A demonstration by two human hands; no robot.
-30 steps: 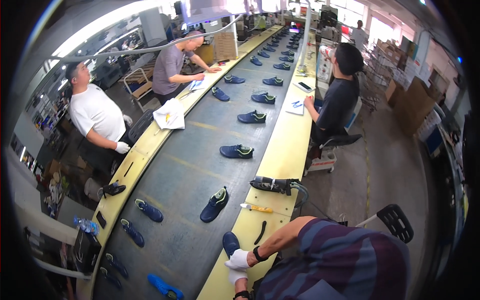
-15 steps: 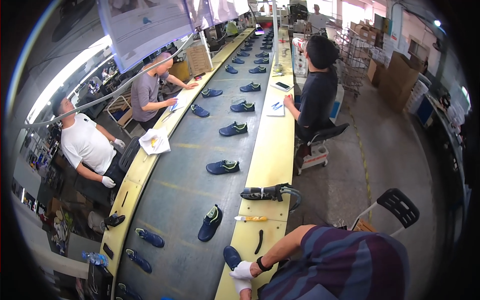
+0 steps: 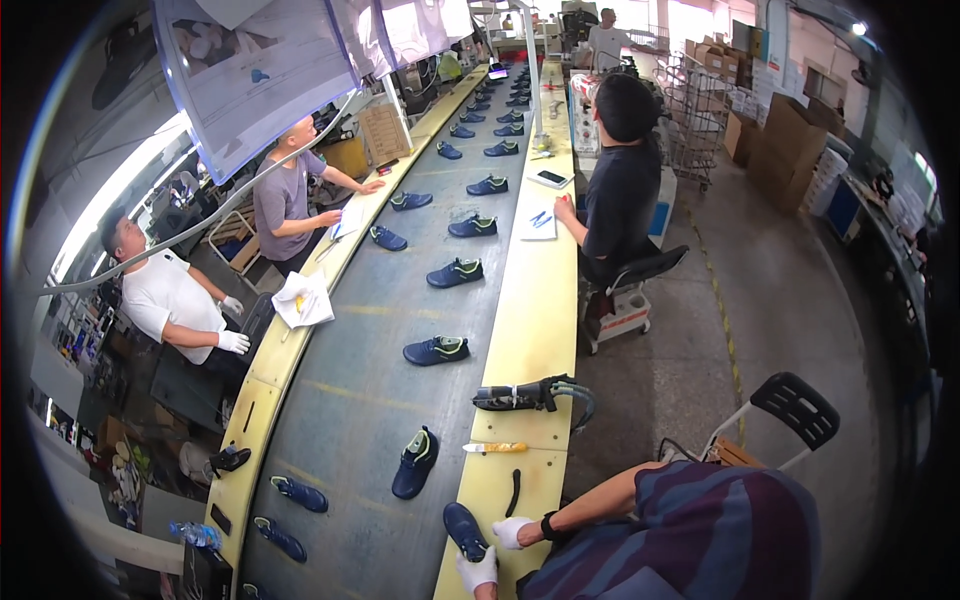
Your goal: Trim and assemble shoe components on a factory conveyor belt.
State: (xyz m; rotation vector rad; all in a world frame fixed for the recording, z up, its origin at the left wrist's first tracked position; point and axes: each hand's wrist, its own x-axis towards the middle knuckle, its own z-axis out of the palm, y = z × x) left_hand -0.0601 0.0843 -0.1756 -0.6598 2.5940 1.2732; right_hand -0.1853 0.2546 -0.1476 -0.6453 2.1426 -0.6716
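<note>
A navy shoe (image 3: 463, 528) stands tilted at the near yellow ledge, its toe pointing away from me. My left hand (image 3: 478, 570), in a white glove, is closed on its heel end. Just right of the shoe and apart from it, my right hand (image 3: 512, 532), also gloved, hangs low over the ledge. Its fingers look curled together; what they hold, if anything, is hidden. A black curved strip (image 3: 515, 492) lies right beside it, its near end close to the fingers. Farther up the ledge lie a yellow-handled knife (image 3: 496, 447) and a black tool with a hose (image 3: 522, 395).
A conveyor belt (image 3: 345, 430) carries several navy shoes, the closest a shoe (image 3: 415, 463) left of the ledge. Co-workers stand or sit along both sides: a person in white (image 3: 170, 300), one in grey (image 3: 285, 200) and one in dark clothing (image 3: 625, 180). A black chair (image 3: 795, 410) stands to the right.
My right hand has come off the shoe and moved right, toward the black strip. The shoe's heel now shows in my left hand. The whole view has shifted slightly.
</note>
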